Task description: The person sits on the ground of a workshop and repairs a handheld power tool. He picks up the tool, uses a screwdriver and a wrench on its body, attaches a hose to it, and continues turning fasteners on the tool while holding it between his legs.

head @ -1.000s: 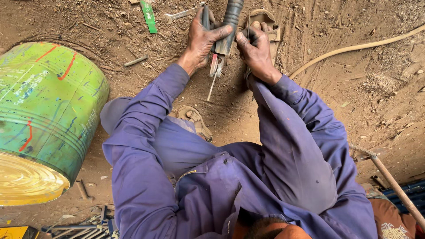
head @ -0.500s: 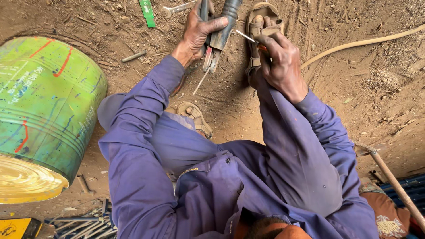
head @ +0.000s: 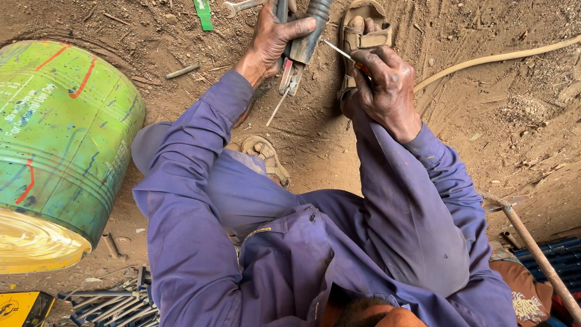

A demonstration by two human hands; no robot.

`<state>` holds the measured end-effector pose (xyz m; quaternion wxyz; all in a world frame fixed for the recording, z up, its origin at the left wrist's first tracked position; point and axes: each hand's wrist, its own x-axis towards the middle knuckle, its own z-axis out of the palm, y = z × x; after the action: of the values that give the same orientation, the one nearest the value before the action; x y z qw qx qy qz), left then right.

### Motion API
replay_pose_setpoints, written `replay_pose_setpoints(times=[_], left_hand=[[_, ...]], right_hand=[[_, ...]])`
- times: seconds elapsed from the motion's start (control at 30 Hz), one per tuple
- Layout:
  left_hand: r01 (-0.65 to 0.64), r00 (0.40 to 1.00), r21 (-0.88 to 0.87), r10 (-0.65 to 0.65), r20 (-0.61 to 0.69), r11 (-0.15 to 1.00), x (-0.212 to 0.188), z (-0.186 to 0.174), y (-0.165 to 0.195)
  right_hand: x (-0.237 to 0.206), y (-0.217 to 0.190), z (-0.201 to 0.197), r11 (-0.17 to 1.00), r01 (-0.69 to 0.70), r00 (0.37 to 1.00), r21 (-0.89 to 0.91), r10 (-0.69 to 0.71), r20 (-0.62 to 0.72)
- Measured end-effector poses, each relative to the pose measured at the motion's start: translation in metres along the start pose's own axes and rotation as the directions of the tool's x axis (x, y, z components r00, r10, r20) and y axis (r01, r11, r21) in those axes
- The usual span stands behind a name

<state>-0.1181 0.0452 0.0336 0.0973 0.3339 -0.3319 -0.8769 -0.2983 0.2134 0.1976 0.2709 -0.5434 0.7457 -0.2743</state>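
The person sits low on the dirt ground (head: pixel 315 139), bent forward, in a purple work suit (head: pixel 290 242). The left hand (head: pixel 272 33) is closed around a dark handle (head: pixel 311 27) — most likely an electrode holder, with metal clamp jaws at its lower end and a thin rod (head: pixel 277 109) sticking out of them toward the ground. Gripping it high on the handle keeps the clamp end free and turned toward the other hand.

The right hand (head: pixel 384 79) is pinched shut on a second thin rod (head: pixel 336 49), held near one end so that its bare tip points across at the handle, just beside it; whether tip and handle touch cannot be told. Both hands work close in front of a sandalled foot (head: pixel 363 30), which is stretched out on the soil just behind them.

To the left lies a green drum (head: pixel 66 133) on its side, well apart from the hands. A wrench (head: pixel 242 6) and a green strip (head: pixel 203 13) lie near the top edge, a pale hose (head: pixel 484 60) runs off to the right, and a bundle of rods (head: pixel 115 300) lies at the lower left.
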Motion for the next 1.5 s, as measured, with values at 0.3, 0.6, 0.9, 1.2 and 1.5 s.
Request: replay_pose_setpoints(times=[0.3, 0.6, 0.9, 1.2, 1.5], left_hand=[[-0.005, 1.0, 0.022, 0.005, -0.002, 1.0, -0.001, 0.003, 0.004], [-0.048, 0.999, 0.069, 0.05, -0.016, 0.996, -0.004, 0.004, 0.003], [-0.1, 0.994, 0.313, 0.106, -0.003, 0.945, -0.003, 0.002, 0.002], [-0.16, 0.986, 0.349, 0.164, 0.018, 0.923, -0.001, -0.008, 0.001], [-0.139, 0.989, 0.376, 0.144, 0.017, 0.916, -0.005, 0.0, 0.006]], right_hand=[[0.0, 0.005, 0.002, 0.999, 0.028, 1.0, -0.042, -0.028, -0.011], [0.005, 0.018, -0.012, 0.901, 0.257, 0.964, -0.349, -0.211, 0.164], [0.006, 0.053, 0.003, 0.999, -0.038, 0.933, 0.001, 0.035, 0.359], [0.008, 0.054, 0.006, 0.983, -0.031, 0.974, 0.183, -0.011, 0.226], [-0.007, 0.052, 0.011, 0.933, 0.25, 0.967, -0.26, -0.228, 0.109]])
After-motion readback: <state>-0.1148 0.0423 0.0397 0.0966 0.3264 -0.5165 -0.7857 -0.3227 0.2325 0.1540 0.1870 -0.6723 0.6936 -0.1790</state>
